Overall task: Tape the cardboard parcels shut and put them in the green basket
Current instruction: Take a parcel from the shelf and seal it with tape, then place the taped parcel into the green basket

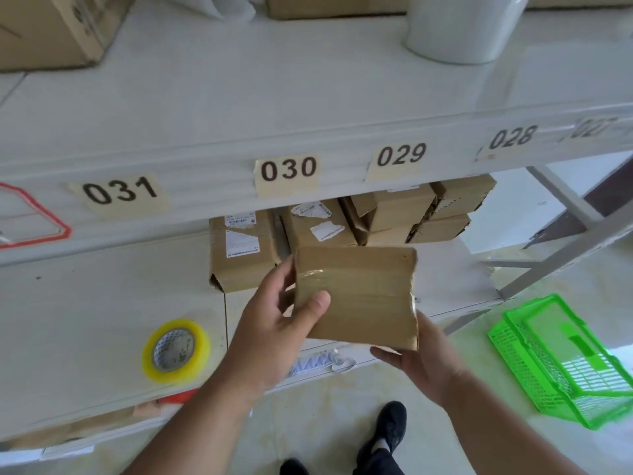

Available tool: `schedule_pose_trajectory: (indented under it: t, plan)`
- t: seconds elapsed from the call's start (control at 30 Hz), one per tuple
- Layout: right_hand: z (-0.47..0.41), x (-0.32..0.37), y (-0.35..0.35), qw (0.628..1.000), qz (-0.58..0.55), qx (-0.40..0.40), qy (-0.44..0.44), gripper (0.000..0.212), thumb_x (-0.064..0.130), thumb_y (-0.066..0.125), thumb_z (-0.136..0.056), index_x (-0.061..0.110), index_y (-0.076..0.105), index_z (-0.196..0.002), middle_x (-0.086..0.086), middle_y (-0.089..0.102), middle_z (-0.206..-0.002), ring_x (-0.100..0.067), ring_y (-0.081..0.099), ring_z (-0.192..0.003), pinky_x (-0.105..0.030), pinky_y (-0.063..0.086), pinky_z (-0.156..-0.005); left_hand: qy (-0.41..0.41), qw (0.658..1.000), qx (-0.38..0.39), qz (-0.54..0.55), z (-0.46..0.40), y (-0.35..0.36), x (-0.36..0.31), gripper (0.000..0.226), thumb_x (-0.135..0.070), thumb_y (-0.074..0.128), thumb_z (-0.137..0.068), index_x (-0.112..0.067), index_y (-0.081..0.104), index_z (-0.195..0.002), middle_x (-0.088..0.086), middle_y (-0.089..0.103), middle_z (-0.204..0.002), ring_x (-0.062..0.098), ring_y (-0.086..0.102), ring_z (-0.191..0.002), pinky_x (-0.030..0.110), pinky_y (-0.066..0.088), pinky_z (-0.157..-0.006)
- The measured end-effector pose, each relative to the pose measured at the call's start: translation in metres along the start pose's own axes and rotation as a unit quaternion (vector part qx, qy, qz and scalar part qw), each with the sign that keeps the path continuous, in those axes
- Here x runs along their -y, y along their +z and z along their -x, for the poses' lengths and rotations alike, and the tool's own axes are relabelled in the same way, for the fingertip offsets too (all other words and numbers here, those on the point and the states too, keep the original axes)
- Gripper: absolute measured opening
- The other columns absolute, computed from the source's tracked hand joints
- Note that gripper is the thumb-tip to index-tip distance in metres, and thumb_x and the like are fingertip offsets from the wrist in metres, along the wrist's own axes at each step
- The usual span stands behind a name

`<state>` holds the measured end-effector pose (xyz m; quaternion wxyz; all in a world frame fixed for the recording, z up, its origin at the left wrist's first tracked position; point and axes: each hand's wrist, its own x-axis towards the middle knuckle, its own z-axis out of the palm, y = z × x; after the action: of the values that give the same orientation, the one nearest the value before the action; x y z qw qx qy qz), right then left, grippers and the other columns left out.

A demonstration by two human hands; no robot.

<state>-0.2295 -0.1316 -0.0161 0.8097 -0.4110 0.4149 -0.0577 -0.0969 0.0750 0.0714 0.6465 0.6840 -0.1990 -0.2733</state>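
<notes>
Setting: white shelving [308, 97] in a storeroom, pale floor [325, 399] below; the shelf edge carries number labels [287, 169] reading 031, 030, 029, 028
Left hand [274, 323]: grips the parcel's left edge, thumb curled over its top face, fingers behind it
Right hand [421, 358]: under the parcel's lower right corner, thumb along the right edge; its fingers are hidden by the parcel, so whether they curl cannot be told
Parcel [359, 296]: small flat cardboard packet held in the air between both hands, in front of the lower shelf; glossy clear tape runs across its top face and folds over the right edge
Tape [176, 351]: yellowish roll lying flat on the lower shelf, left of the left hand and well apart from it
Boxes [342, 228]: several cardboard parcels stacked on the lower shelf just behind the held one, two with white printed stickers, some with loose flaps
Basket [561, 358]: green mesh plastic, on the floor to the right, tilted on its side, apart from the right hand
Upper shelf: large carton [51, 29] at far left, white roll [459, 29] at right
Red outline [30, 217]: marked on the shelf edge at far left
Shoe [387, 433]: black, on the floor beneath the arms
</notes>
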Motion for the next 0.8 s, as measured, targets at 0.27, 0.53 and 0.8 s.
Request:
schedule_pose_trajectory:
  t: [0.27,0.53,0.8]
  plan:
    - [0.046,0.009,-0.041,0.998,-0.048,-0.044,-0.021,0.040,0.033,0.042,-0.110,0.018,0.073,-0.129,-0.019,0.071,-0.130,-0.036,0.069,-0.112,-0.055,0.057,-0.099,0.057,0.991,0.111,-0.050,0.003,0.046,-0.006,0.052,-0.002,0.069,-0.094,-0.031,0.059,-0.137,-0.016,0.072,-0.125,0.005,0.065,-0.121,0.021,0.051,-0.101]
    - [0.098,0.050,-0.102,0.963,-0.248,-0.078,-0.074,0.053,0.050,0.050,-0.098,0.008,0.084,-0.101,-0.021,0.078,-0.102,-0.033,0.078,-0.076,-0.037,0.063,-0.059,0.162,0.938,0.268,-0.149,0.003,0.123,0.015,0.048,-0.013,0.073,-0.090,-0.032,0.063,-0.134,-0.015,0.056,-0.148,0.008,0.052,-0.138,0.023,0.049,-0.105]
    - [0.105,0.057,-0.197,0.945,-0.239,-0.157,-0.157,0.041,0.037,0.059,-0.101,0.008,0.073,-0.127,-0.028,0.069,-0.128,-0.045,0.071,-0.110,-0.055,0.061,-0.091,-0.132,0.895,0.423,-0.061,-0.027,0.247,0.010,0.062,-0.057,0.073,-0.075,-0.039,0.061,-0.133,-0.021,0.072,-0.112,0.001,0.067,-0.100,0.019,0.049,-0.090]
